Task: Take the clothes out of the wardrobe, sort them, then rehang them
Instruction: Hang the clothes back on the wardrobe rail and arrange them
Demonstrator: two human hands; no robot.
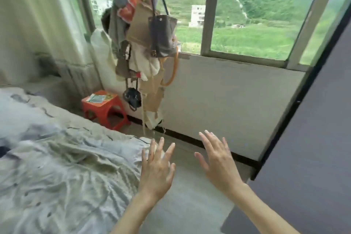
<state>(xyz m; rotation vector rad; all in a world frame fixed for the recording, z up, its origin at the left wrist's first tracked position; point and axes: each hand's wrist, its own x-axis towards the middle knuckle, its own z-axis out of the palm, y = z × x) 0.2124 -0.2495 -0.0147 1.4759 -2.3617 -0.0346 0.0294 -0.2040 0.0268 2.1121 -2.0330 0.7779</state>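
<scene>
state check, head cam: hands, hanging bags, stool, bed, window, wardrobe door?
left hand: open, fingers spread, holding nothing
right hand: open, fingers spread, holding nothing
bundle of bags: hanging by the window, untouched
dark bag: hanging by long straps, front of the bundle
red stool: upright on the floor, paper on its top
bedding: rumpled on the bed
window: cannot tell if open
grey door panel: at right, cannot tell if shut
</scene>
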